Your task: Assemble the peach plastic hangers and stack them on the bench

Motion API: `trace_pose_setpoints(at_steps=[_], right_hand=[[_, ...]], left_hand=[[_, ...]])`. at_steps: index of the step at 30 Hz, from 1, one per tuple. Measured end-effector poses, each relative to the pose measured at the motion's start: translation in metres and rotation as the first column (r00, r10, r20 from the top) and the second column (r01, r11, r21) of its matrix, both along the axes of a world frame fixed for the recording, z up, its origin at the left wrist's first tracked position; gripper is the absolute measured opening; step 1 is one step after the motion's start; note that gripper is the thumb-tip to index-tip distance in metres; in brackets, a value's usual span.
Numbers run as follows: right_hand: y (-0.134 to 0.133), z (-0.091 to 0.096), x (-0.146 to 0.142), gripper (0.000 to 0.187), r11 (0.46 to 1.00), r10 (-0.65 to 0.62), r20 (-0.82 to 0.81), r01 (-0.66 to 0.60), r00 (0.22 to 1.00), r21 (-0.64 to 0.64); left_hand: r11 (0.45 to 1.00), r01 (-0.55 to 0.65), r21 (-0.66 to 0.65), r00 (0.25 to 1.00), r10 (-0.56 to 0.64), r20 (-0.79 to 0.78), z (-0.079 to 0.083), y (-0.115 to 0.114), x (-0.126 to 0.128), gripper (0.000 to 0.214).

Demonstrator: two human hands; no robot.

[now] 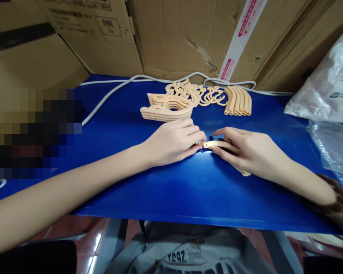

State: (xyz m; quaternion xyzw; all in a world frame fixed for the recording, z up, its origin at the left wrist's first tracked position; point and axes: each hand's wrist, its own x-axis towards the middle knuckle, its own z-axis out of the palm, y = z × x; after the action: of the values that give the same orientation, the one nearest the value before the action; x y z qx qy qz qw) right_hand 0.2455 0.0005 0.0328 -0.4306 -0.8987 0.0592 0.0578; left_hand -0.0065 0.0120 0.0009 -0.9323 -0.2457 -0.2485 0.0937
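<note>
Over the blue table, my right hand (253, 152) is closed around a curved beige plastic hanger arm (221, 144), whose lower end sticks out beneath the palm. At the arm's round-holed end, the fingers of my left hand (178, 142) pinch a small beige piece (199, 144), mostly hidden by the fingertips. The two pieces meet there; whether they are joined I cannot tell. Just behind my left hand lies a stack of beige hanger parts (167, 113). Beside it are a heap of beige hooks (210, 95) and a row of curved hanger arms (238, 101).
A white cable (108, 99) runs along the back of the blue table (165, 194). Cardboard boxes (171, 42) stand behind it. Clear plastic bags (326, 87) lie at the right. A blurred-out area covers the left side.
</note>
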Motion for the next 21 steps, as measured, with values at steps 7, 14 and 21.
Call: trace_pose_setpoints(at_steps=[7, 14, 21], right_hand=[[0.0051, -0.0033, 0.0076, 0.048, 1.000, -0.009, -0.097, 0.010, 0.995, 0.006], [0.0039, -0.0022, 0.0098, 0.040, 1.000, -0.020, -0.132, 0.018, 0.991, -0.018], [-0.0015, 0.0050, 0.0045, 0.047, 0.980, 0.056, -0.301, -0.111, 0.952, -0.166]], left_hand=[[0.999, 0.021, -0.031, 1.000, -0.020, 0.022, 0.0002, -0.0006, -0.0029, 0.020], [0.994, 0.089, -0.067, 0.995, -0.086, 0.043, 0.0013, 0.0003, -0.0051, 0.018], [0.995, 0.061, -0.082, 0.998, -0.061, -0.001, 0.0010, 0.0023, -0.0055, 0.023]])
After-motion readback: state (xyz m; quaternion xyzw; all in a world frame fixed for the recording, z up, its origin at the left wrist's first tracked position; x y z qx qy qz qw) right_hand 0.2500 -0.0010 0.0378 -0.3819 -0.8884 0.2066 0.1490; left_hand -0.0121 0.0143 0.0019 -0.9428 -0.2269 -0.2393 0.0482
